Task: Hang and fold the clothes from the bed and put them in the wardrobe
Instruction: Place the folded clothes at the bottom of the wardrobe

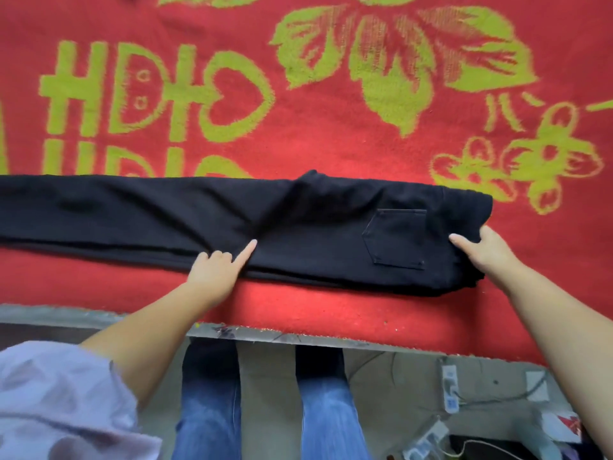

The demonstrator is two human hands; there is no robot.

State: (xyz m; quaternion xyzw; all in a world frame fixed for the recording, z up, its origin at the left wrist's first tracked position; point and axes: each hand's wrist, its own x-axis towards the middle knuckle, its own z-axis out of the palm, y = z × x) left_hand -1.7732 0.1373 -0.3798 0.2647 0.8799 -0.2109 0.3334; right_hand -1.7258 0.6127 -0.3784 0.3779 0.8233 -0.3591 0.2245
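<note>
While the black trousers [232, 214] are lying folded lengthwise, leg on leg, across the bed's red blanket [331, 144] near its front edge, both hands are resting on them. The left hand [215, 263] is pressing at mid-length, forefinger extended, remaining fingers curled, its grip enclosing nothing. The right hand [481, 250] is gripping the waistband end, thumb on top, fingers tucked beyond the cloth edge. A back pocket [394, 237] is facing upward between the hands.
</note>
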